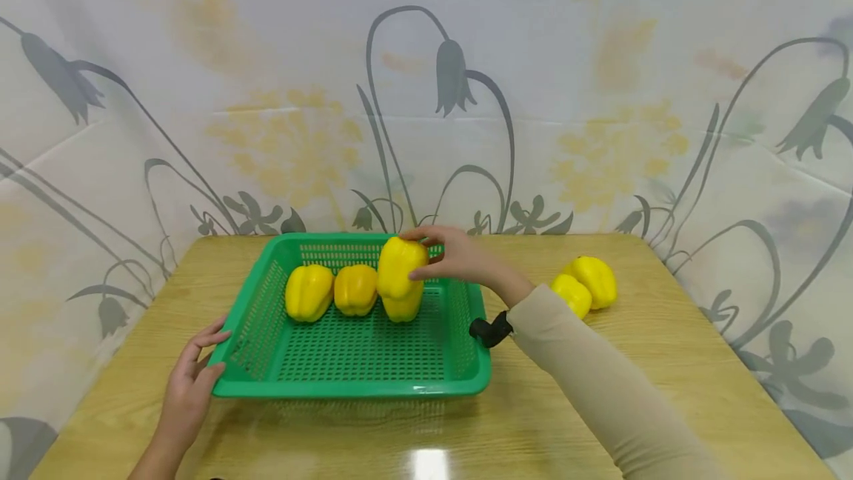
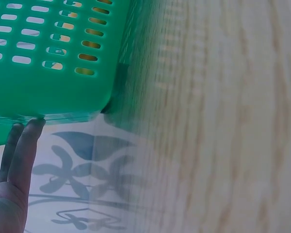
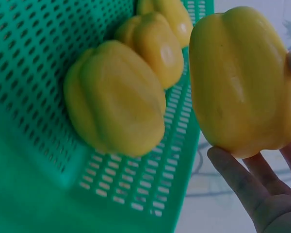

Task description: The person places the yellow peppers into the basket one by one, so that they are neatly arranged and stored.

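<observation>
My right hand (image 1: 453, 254) holds a yellow bell pepper (image 1: 397, 267) above the right part of the green basket (image 1: 346, 390). In the right wrist view, the fingers (image 3: 240, 182) support one end of this held pepper (image 3: 242, 82). Below it, partly hidden in the head view, another yellow pepper (image 1: 403, 308) lies in the basket. Beside that lie an orange-yellow pepper (image 1: 355, 290) and a yellow pepper (image 1: 309, 292), all in a row toward the back. My left hand (image 1: 189, 384) touches the basket's left rim near the front corner, its fingers fairly straight in the left wrist view.
Two more yellow peppers (image 1: 593, 281) lie together on the wooden table (image 1: 666, 361), right of the basket, partly behind the right sleeve (image 1: 593, 384). A black piece (image 1: 491, 330) sits at the right wrist. Behind the table hangs a flower-patterned cloth (image 1: 533, 58).
</observation>
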Available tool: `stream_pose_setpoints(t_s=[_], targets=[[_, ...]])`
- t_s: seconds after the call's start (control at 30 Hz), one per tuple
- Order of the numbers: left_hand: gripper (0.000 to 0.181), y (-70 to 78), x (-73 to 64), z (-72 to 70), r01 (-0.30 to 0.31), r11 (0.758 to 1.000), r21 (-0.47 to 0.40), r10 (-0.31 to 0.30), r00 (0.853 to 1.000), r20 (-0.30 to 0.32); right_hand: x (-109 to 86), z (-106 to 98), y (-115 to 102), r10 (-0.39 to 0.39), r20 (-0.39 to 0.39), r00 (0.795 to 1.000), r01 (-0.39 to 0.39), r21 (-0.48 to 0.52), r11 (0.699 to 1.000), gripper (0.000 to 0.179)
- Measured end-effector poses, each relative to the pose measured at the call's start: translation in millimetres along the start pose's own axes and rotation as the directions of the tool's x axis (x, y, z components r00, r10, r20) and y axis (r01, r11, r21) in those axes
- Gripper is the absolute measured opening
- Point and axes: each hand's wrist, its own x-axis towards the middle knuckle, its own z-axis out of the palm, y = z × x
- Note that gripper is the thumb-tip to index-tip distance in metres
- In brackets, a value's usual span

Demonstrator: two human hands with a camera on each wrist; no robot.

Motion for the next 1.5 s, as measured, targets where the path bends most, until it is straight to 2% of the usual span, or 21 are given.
stream_pose_setpoints(t_s=[0.27, 0.67, 0.83, 0.93, 1.1, 1.3, 1.5], targets=[[0.029, -0.4, 2.6, 2.9, 0.001, 0.999, -0.036, -0.001, 1.000, -0.003, 22.7, 30, -4, -0.068, 0.066, 0.996, 0.068, -0.005, 0.998, 0.058], [0.030, 0.6, 4.0, 4.0, -0.012, 0.999, -0.047, 0.012, 1.000, -0.004, 49.4, 77, -9, -0.072, 0.192, 0.979, 0.070, 0.016, 0.997, 0.054], [0.031, -0.8, 2.4, 3.8, -0.008, 0.999, -0.048, 0.008, 1.000, 0.000, 54.2, 96, -12, -0.098, 0.235, 0.967, 0.111, -0.042, 0.993, 0.054], [0.031, -1.4, 2.0, 3.6, -0.004, 0.999, -0.047, 0.004, 1.000, 0.002, 58.2, 107, -12, -0.113, 0.282, 0.953, 0.144, -0.093, 0.985, 0.055], [0.030, -1.2, 2.5, 3.0, -0.003, 0.999, -0.039, 0.003, 1.000, 0.002, 65.0, 123, -5, -0.072, 0.364, 0.928, 0.149, -0.188, 0.971, 0.054], [0.030, -0.7, 3.5, 3.3, 0.000, 0.998, -0.057, 0.000, 1.000, 0.010, 66.8, 129, -1, -0.024, 0.375, 0.927, 0.113, -0.215, 0.970, 0.053], [0.031, -0.3, 2.7, 1.6, 0.006, 0.998, -0.057, -0.006, 1.000, 0.007, 67.8, 129, -8, 0.008, 0.382, 0.924, 0.096, -0.253, 0.963, 0.054]])
